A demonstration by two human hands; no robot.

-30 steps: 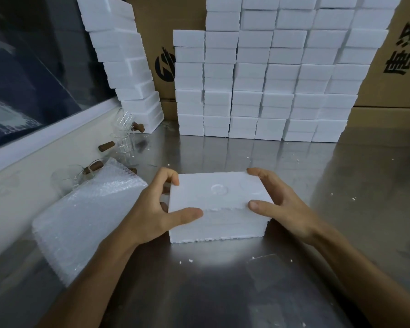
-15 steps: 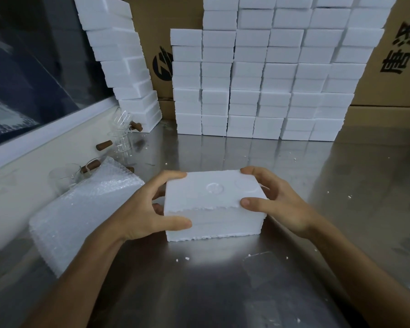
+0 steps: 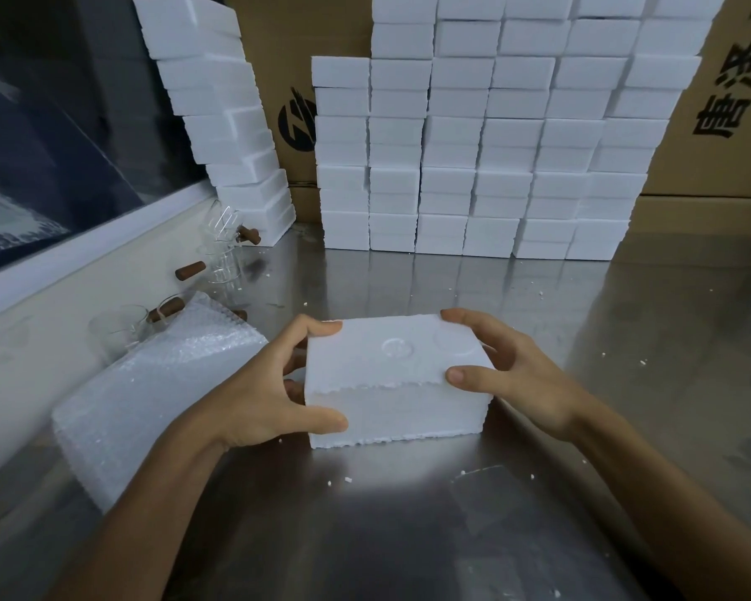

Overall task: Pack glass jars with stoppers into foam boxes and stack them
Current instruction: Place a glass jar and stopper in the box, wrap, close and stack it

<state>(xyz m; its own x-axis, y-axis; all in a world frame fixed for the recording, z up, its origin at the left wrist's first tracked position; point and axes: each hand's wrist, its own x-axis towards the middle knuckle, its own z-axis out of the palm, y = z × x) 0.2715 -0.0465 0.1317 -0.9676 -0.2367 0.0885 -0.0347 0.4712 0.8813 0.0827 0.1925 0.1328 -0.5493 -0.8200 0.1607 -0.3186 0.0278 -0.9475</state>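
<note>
Closed foam box gripped for stacking
Left hand and right hand clasp its 2 ends on the counter; likely steadying the lid.

The room is dim, with a cool bluish cast. Light falls from above: a bright patch of glare lies on the steel tabletop near its front edge, and the foam stacks reflect softly along its far edge. The window at the left is dark. Wide-angle distortion bends the stacks outward. Focus is fair, softer toward the corners.
</note>
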